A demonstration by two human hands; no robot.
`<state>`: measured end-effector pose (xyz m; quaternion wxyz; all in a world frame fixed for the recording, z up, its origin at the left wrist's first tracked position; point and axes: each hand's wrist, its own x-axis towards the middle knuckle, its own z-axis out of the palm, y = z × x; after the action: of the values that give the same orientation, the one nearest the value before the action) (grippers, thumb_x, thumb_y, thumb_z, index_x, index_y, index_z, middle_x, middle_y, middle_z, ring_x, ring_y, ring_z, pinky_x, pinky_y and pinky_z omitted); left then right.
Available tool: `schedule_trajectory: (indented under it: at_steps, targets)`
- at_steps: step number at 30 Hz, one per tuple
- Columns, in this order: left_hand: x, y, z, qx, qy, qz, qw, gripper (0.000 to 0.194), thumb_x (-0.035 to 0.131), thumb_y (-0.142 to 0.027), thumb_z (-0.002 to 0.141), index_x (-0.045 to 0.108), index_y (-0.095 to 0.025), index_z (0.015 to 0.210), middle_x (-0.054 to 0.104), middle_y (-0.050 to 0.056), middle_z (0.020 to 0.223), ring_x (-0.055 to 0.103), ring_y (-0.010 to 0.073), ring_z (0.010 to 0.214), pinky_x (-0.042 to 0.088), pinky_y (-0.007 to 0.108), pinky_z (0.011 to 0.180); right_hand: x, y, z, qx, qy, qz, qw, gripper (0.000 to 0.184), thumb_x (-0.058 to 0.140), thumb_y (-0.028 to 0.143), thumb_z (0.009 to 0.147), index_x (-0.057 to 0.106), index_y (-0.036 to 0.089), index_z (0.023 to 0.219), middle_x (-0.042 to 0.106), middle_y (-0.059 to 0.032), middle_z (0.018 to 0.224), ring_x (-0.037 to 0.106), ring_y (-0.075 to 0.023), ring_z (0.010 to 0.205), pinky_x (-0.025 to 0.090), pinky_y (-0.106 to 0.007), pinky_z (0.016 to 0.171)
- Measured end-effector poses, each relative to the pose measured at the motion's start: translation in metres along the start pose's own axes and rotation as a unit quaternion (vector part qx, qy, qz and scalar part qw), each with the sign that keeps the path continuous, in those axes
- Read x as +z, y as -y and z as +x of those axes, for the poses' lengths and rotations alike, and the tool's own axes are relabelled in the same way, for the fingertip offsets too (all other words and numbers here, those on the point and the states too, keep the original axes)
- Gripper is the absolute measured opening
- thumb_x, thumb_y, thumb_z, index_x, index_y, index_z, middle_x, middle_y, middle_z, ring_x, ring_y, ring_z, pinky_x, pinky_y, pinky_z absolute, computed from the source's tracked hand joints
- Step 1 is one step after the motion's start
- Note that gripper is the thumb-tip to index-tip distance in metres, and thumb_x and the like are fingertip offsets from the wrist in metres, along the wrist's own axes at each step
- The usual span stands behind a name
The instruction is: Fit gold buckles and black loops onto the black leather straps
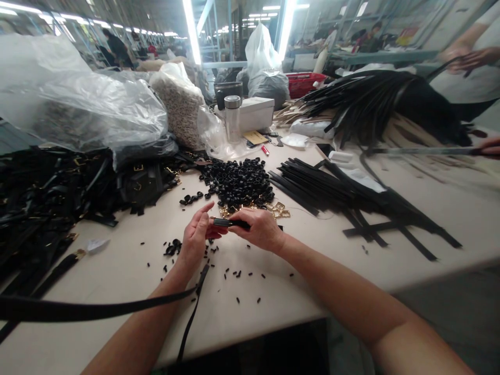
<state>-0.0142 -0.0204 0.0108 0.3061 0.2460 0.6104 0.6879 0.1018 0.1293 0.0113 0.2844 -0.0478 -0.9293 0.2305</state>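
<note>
In front of me both hands meet over the table on a black strap (222, 222) with a glint of gold metal at its left end. My left hand (196, 232) has its thumb and fingers around that end, some fingertips pointing out. My right hand (260, 227) is closed over the strap's other part, hiding most of it. Just beyond lie gold buckle frames (278, 210) and a heap of small black loops (242, 179). A few more black loops (172, 247) lie by my left wrist, and tiny black pieces (238, 273) are scattered nearer me.
Buckled black straps (136, 179) pile up at left, and a long strap (97, 308) crosses above my left forearm. Flat black strips (312, 182) lie at right. Plastic bags (179, 104), a bottle (233, 120) and a white box (255, 113) stand behind. Another person's hands (469, 60) hold a strip.
</note>
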Motion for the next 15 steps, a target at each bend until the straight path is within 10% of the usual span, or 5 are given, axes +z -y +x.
schedule_trajectory:
  at_steps: [15]
  targets:
    - [0.0, 0.002, 0.002, -0.018, 0.03, 0.111, 0.993, 0.029, 0.069, -0.041, 0.073, 0.066, -0.014, 0.084, 0.068, 0.003, 0.068, 0.062, 0.0138, 0.057, 0.052, 0.026, 0.059, -0.014, 0.001, 0.003, 0.015, 0.149, -0.156, 0.976, 0.026, 0.045, 0.036, 0.097, 0.065, 0.02, 0.095, 0.07, -0.0033, 0.077, 0.06, -0.0131, 0.064, 0.03, -0.024, 0.057]
